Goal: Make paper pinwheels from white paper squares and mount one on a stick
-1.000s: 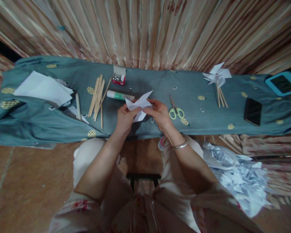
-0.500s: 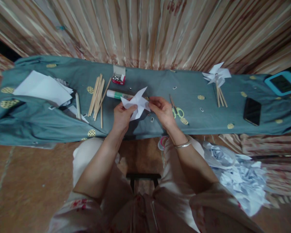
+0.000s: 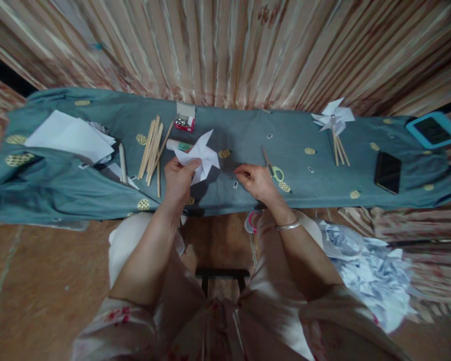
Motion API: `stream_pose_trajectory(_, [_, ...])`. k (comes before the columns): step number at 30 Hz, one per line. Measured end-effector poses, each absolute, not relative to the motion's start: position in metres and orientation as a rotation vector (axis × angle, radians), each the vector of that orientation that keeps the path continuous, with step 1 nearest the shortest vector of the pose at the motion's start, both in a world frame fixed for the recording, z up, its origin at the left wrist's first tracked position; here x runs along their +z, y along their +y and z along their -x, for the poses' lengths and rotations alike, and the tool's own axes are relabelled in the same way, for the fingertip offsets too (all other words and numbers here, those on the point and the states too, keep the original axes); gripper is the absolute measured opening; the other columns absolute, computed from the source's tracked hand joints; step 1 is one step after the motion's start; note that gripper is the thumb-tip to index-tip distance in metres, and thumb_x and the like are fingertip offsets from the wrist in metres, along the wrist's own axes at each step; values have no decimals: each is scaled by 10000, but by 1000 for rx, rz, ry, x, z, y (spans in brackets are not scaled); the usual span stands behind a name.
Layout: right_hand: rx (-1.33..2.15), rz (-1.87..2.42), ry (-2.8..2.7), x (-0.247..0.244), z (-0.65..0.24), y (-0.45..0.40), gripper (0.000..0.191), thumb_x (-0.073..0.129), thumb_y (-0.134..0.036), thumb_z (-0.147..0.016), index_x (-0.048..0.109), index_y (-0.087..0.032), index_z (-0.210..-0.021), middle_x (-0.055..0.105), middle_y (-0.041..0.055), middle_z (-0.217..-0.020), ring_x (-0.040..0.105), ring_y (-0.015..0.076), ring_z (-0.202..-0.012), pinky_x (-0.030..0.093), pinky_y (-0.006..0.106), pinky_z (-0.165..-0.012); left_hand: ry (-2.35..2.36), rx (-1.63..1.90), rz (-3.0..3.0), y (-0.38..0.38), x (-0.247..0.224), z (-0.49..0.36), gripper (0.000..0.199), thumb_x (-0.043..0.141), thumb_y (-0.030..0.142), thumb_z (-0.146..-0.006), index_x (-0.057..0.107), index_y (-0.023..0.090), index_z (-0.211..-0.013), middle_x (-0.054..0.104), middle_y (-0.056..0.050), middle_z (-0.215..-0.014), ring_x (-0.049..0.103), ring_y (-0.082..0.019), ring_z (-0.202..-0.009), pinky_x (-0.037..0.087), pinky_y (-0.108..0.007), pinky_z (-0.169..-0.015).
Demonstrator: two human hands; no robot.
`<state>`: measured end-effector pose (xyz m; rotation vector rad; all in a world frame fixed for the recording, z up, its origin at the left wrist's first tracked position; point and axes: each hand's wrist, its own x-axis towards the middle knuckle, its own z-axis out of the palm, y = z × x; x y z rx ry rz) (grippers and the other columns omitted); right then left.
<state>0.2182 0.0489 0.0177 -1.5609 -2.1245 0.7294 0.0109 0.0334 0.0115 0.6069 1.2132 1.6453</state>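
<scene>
A white paper pinwheel (image 3: 206, 156) with folded blades is pinched between the thumb and fingers of my left hand (image 3: 179, 178), just above the cloth. Partly behind it lies a glue stick (image 3: 175, 145). My right hand (image 3: 255, 180) is low over the cloth with its fingers curled together; whether anything sits between the fingertips is hidden. Right by those fingertips is a tiny shiny pin (image 3: 230, 176), with a small printed label (image 3: 235, 184) below it. Green-handled scissors (image 3: 276, 173) rest beside my right hand.
Wooden sticks (image 3: 150, 150), white paper sheets (image 3: 67, 135) and a red box of pins (image 3: 184, 122) are left and behind. At right are a finished pinwheel (image 3: 333, 118) on sticks, a black phone (image 3: 387, 172) and a blue-framed device (image 3: 434, 129). Paper scraps (image 3: 376, 276) fill a bag below.
My right hand has left the pinwheel's edge and come down beside the tiny pin. My left hand has shifted a little left, carrying the pinwheel.
</scene>
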Motion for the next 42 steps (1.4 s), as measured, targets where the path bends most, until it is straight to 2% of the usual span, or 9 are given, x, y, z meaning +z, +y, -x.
stream_pose_trajectory(10, [700,1499,-2271,18,-206,47,205,639,-249,-878,755,-185,-1034,783,72,-947,717,208,-861,512,306,-803,1285,1671,-567,19,6,-6,320,826,262,-446,692,174,-723,711,16,-709,626,-139,-634,495,-254,-641])
stream_pose_trajectory(21, [592,1597,-2496,29,-191,48,266,522,-169,-914,738,-182,-1068,764,108,-1107,690,237,-1045,480,310,-890,1365,1618,-518,-17,16,-5,391,842,276,-422,658,171,-750,688,21,-660,588,-109,-541,455,-220,-543])
stream_pose_trajectory(26, [602,1614,-2458,29,-190,47,267,525,-158,-911,744,-181,-1062,761,108,-1133,691,234,-1073,472,292,-913,1359,1589,-494,-42,20,-7,457,852,267,-394,692,138,-802,691,-2,-667,591,-118,-545,455,-227,-550])
stream_pose_trajectory(31, [627,1615,-2407,34,-191,42,302,517,-122,-895,754,-196,-1066,754,105,-1169,686,233,-1099,468,292,-936,1345,1600,-492,-52,27,-16,405,861,231,-375,689,143,-731,698,-6,-649,615,-130,-564,485,-233,-567])
stream_pose_trajectory(36, [663,1577,-2312,35,-194,39,300,517,-122,-897,759,-197,-1056,762,97,-1150,689,231,-1090,467,292,-940,1331,1589,-525,-42,43,-27,436,879,244,-351,691,149,-732,719,-9,-657,616,-123,-541,475,-225,-548])
stream_pose_trajectory(39, [692,1553,-2213,33,-199,40,263,536,-135,-894,766,-185,-1012,776,102,-1083,704,238,-1031,483,307,-912,1329,1552,-570,-26,52,-32,468,882,271,-350,691,151,-760,717,-1,-658,610,-123,-525,456,-228,-538])
stream_pose_trajectory(42, [729,1497,-2099,31,-202,45,228,565,-145,-883,763,-201,-982,787,65,-1003,716,209,-948,498,286,-866,1292,1545,-618,-1,55,-38,480,889,289,-345,688,147,-757,729,-7,-687,612,-126,-537,470,-250,-581])
